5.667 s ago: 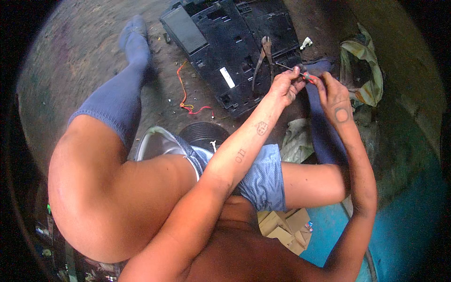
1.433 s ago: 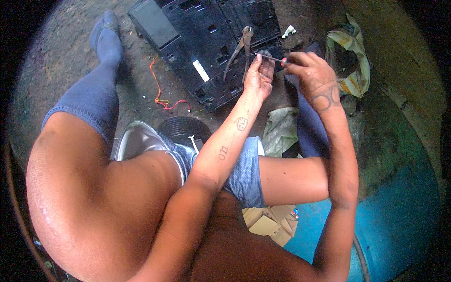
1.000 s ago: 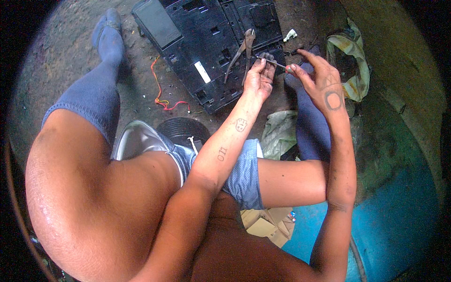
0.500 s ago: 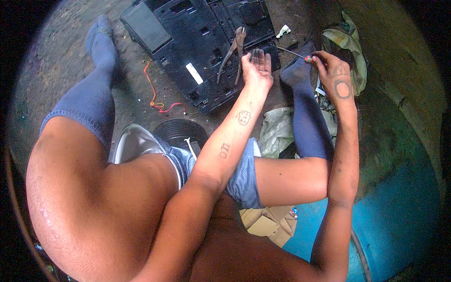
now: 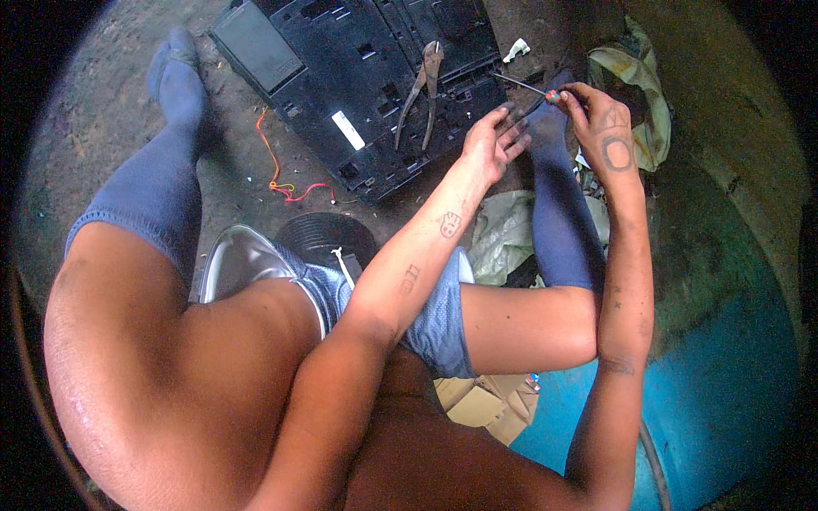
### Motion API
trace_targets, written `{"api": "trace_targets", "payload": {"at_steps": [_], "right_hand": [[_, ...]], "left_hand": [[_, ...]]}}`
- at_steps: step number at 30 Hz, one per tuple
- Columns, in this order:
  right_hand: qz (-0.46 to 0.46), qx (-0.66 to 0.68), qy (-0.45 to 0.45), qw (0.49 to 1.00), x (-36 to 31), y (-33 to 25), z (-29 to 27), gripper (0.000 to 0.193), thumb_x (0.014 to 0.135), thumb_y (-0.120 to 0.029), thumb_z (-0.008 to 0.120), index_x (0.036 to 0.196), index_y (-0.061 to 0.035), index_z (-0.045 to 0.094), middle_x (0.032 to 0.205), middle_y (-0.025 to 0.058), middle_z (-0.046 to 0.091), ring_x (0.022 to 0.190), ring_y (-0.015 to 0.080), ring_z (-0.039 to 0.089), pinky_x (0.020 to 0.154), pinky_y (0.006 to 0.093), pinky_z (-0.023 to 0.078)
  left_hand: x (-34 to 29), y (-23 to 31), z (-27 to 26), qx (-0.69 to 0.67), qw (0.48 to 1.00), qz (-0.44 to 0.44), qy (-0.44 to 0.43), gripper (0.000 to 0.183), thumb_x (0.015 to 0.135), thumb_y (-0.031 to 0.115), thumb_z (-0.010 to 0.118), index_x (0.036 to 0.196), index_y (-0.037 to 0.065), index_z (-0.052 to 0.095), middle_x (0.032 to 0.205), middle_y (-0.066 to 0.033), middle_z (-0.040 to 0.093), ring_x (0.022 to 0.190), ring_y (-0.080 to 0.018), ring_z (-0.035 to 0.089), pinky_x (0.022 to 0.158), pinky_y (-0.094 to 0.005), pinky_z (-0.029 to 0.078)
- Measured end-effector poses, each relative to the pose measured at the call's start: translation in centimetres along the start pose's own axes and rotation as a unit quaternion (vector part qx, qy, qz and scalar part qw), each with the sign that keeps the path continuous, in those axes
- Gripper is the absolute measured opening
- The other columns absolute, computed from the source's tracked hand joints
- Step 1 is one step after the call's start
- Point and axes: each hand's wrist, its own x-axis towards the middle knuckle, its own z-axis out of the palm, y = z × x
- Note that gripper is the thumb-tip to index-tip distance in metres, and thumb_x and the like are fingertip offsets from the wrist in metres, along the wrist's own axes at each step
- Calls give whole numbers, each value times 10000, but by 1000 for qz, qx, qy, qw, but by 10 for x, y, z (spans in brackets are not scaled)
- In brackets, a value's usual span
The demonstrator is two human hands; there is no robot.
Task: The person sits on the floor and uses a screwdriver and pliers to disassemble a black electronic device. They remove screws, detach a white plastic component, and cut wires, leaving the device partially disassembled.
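Observation:
My right hand [image 5: 601, 123] grips a screwdriver by its small red and green handle [image 5: 553, 97]. The thin metal shaft [image 5: 521, 84] points left, its tip close to the edge of a large black plastic panel [image 5: 319, 102]. Palm turned up, my left hand [image 5: 494, 146] is just below the shaft with its fingers apart, and I see nothing held in it. A small dark strip shows by its fingertips; whether they touch it I cannot tell. Worn pliers [image 5: 421, 95] lie on the panel with their handles spread.
Orange and red wire [image 5: 274, 170] lies on the dirt floor left of the panel. A white scrap [image 5: 516, 50] sits at its far right corner. Crumpled pale sacking [image 5: 501, 237] is beside my right leg, with cardboard pieces [image 5: 477, 404] nearer me. My blue-socked legs flank the panel.
My left hand has moved right, off the pliers and toward the screwdriver. The right hand has shifted slightly left and stays on the handle.

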Motion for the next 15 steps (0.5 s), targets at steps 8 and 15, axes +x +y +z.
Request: {"api": "trace_targets", "payload": {"at_steps": [8, 15], "right_hand": [[19, -11, 6, 1000, -4, 5, 3, 320, 993, -299, 603, 1019, -7, 729, 887, 198, 733, 850, 346, 723, 767, 430, 536], [205, 128, -160, 957, 8, -10, 6, 393, 901, -392, 692, 1023, -28, 771, 882, 224, 737, 905, 377, 721, 834, 430, 553]], "left_hand": [[25, 17, 16, -24, 998, 59, -3, 198, 1028, 233, 588, 1188, 118, 598, 1161, -42, 672, 1131, -232, 641, 1023, -478, 537], [37, 14, 17, -63, 995, 69, 25, 151, 1004, 212, 634, 1101, 97, 618, 1117, -44, 671, 1093, -207, 643, 1023, -434, 543]]}}
